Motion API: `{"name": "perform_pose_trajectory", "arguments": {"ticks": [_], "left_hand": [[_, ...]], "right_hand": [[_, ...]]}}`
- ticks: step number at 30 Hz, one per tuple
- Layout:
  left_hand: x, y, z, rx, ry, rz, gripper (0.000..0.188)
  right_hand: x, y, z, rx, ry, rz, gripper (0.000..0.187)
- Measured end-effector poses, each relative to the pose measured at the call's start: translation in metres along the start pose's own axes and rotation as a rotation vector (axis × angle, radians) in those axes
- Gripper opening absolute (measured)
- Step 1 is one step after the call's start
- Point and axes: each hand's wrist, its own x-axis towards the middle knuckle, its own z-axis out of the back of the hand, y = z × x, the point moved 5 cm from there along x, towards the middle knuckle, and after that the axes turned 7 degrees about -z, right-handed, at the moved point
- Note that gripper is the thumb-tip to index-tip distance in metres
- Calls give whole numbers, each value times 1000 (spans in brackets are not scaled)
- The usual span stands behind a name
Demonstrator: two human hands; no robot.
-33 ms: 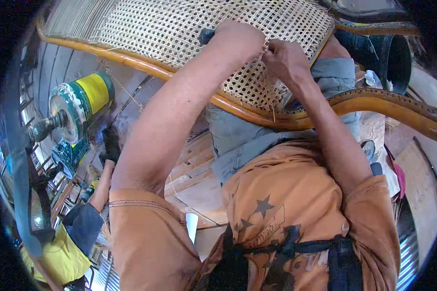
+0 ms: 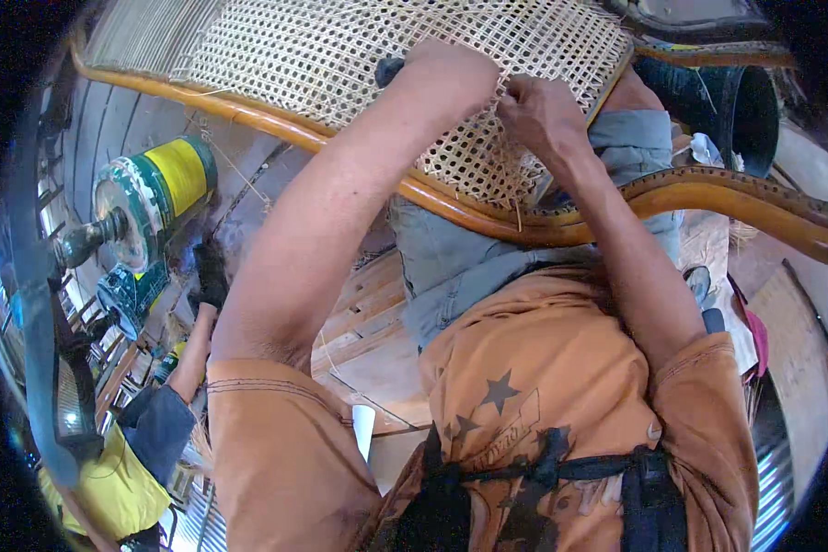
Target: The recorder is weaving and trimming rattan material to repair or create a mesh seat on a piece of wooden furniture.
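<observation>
A woven cane panel (image 2: 340, 55) in a curved orange-brown wooden frame (image 2: 708, 189) lies across my lap. My right hand (image 2: 547, 115) rests on the panel near its lower edge, fingers pinched on a thin cane strand (image 2: 504, 87). My left hand (image 2: 451, 72) presses on the weave just left of it. Its fingers are hidden behind the wrist. A small dark object (image 2: 388, 66) shows beside that hand; I cannot tell whether the hand holds it. The two hands almost touch.
A green and yellow motor machine (image 2: 147, 202) stands at the left. Below it another person in yellow (image 2: 110, 488) reaches up with a dark-gloved hand (image 2: 212, 276). A black bucket (image 2: 736, 106) sits at upper right. A white cup (image 2: 363, 431) stands on wooden planks below me.
</observation>
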Motion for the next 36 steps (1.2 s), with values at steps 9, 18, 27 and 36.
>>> {"name": "perform_pose_trajectory", "arguments": {"ticks": [9,18,27,36], "left_hand": [[-4,-5,1,-52,-9,39,24],[-4,-7,7,-41,15,37,24],[3,9,-8,-134,114,109,23],[-2,10,-7,-134,107,97,22]], "right_hand": [[2,-1,-4,-2,-3,-36,27],[3,-1,-5,-93,-8,24,25],[-1,-7,3,93,176,79,25],[-6,0,8,168,77,159,18]]}}
